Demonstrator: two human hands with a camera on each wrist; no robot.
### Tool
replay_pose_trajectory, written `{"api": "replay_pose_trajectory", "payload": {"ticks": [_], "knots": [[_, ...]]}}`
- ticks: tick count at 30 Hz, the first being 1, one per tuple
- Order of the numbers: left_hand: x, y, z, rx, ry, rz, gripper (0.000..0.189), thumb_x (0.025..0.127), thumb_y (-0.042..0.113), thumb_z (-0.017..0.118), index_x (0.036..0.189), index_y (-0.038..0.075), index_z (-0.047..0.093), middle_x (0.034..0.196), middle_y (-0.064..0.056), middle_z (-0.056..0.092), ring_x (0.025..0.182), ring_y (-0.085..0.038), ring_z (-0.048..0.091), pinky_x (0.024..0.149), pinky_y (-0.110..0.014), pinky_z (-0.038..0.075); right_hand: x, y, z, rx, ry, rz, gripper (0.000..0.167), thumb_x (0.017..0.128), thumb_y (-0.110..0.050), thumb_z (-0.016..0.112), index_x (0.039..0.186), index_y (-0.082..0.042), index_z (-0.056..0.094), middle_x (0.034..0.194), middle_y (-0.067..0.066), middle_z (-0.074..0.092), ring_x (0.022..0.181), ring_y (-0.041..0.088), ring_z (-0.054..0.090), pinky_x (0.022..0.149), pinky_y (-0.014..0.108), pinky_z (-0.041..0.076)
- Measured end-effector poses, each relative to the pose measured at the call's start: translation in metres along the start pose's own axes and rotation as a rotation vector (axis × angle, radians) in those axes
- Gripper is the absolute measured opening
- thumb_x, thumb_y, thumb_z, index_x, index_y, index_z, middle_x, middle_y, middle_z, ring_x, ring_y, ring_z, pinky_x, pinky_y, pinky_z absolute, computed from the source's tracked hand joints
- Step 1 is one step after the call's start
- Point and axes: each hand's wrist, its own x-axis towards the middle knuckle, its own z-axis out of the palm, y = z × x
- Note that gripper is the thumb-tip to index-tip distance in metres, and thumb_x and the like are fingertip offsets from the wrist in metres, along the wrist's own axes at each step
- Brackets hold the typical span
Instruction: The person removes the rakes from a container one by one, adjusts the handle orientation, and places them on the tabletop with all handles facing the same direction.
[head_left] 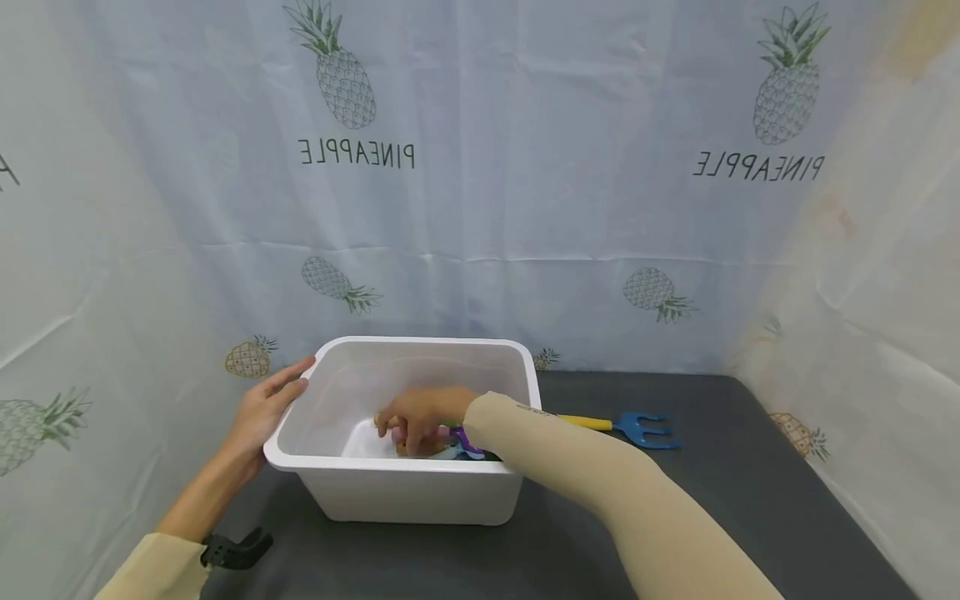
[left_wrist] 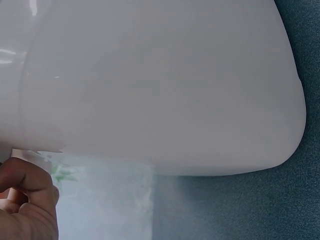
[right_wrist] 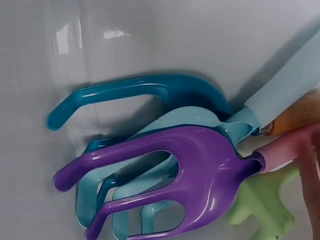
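A white plastic tub point(head_left: 397, 492) stands on the dark table. My left hand point(head_left: 262, 412) grips its left rim; in the left wrist view curled fingers point(left_wrist: 30, 190) show at the edge. My right hand point(head_left: 427, 412) reaches down inside the tub, its fingers around the pink handle of a purple hand fork point(right_wrist: 205, 170). In the right wrist view that fork lies over a light blue fork point(right_wrist: 187, 114), and a teal fork point(right_wrist: 165, 86) lies behind them. The right hand is mostly cut off there, so its hold is only partly visible.
A light green pronged piece point(right_wrist: 265, 202) and a brown wooden handle point(right_wrist: 300, 112) lie in the tub as well. To its right, a blue fork with a yellow handle point(head_left: 637, 429) rests on the table. Pineapple-printed curtains point(head_left: 480, 208) enclose the table's back and sides.
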Motion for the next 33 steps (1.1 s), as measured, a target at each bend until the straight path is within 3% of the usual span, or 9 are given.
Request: {"api": "replay_pose_trajectory", "payload": {"ticks": [4,8,14,18,22,25,29,33], "knots": [[0.001,0.001,0.001,0.000,0.001,0.003,0.062,0.109,0.044,0.049,0.162,0.016,0.034,0.169,-0.020,0.028,0.099,0.009,0.065,0.081,-0.024,0.061,0.003,0.003,0.001,-0.089,0.068,-0.024,0.052,0.086,-0.009,0.082,0.134,-0.023,0.068,0.108,0.001,0.069,0.091,0.011,0.060,0.075,0.021,0.054],[0.001,0.002,0.001,0.023,0.000,0.003,0.063,0.109,0.045,0.048,0.163,0.017,0.033,0.169,-0.020,0.028,0.098,0.010,0.065,0.081,-0.025,0.061,0.003,0.005,0.001,-0.142,0.106,-0.024,0.047,0.089,-0.014,0.080,0.135,-0.024,0.069,0.113,0.001,0.070,0.090,0.012,0.060,0.076,0.020,0.054],[0.001,0.001,0.000,0.021,-0.005,0.007,0.063,0.109,0.045,0.047,0.163,0.017,0.033,0.169,-0.021,0.027,0.099,0.010,0.065,0.082,-0.025,0.061,0.003,0.004,0.000,-0.212,0.106,-0.031,0.039,0.098,-0.014,0.069,0.135,-0.024,0.069,0.117,-0.001,0.070,0.087,0.013,0.059,0.067,0.021,0.050],[0.000,0.000,0.001,0.007,-0.008,0.018,0.062,0.109,0.044,0.047,0.163,0.016,0.034,0.168,-0.023,0.028,0.099,0.008,0.067,0.081,-0.025,0.062,0.003,0.002,0.000,-0.255,0.082,-0.026,0.038,0.093,-0.012,0.073,0.128,-0.025,0.072,0.119,-0.004,0.069,0.088,0.012,0.057,0.067,0.021,0.049],[-0.001,0.000,0.001,0.005,-0.005,0.010,0.062,0.109,0.044,0.048,0.162,0.015,0.034,0.168,-0.023,0.028,0.099,0.008,0.067,0.081,-0.025,0.062,0.002,0.000,0.000,-0.193,0.040,-0.042,0.041,0.087,-0.015,0.083,0.125,-0.024,0.073,0.116,-0.003,0.069,0.093,0.010,0.058,0.076,0.020,0.051],[-0.001,0.001,0.001,0.009,-0.004,-0.001,0.063,0.109,0.045,0.048,0.163,0.016,0.033,0.168,-0.022,0.028,0.098,0.009,0.066,0.081,-0.025,0.061,0.000,-0.002,0.001,-0.123,0.012,-0.066,0.042,0.085,-0.012,0.084,0.125,-0.020,0.072,0.108,0.001,0.069,0.091,0.009,0.060,0.075,0.019,0.054],[0.001,0.001,0.001,0.003,-0.005,-0.008,0.062,0.109,0.043,0.048,0.163,0.015,0.032,0.168,-0.022,0.028,0.098,0.008,0.066,0.081,-0.024,0.061,0.000,-0.005,0.002,-0.110,0.006,-0.086,0.043,0.085,-0.007,0.083,0.125,-0.016,0.071,0.101,0.004,0.069,0.084,0.009,0.061,0.069,0.019,0.056],[0.002,0.000,0.001,-0.007,-0.007,-0.006,0.062,0.110,0.041,0.048,0.163,0.014,0.031,0.168,-0.022,0.029,0.099,0.008,0.066,0.081,-0.024,0.061,0.002,-0.006,0.006,-0.167,0.019,-0.081,0.044,0.087,-0.007,0.082,0.127,-0.024,0.071,0.100,0.002,0.067,0.085,0.009,0.059,0.067,0.019,0.054]]}}
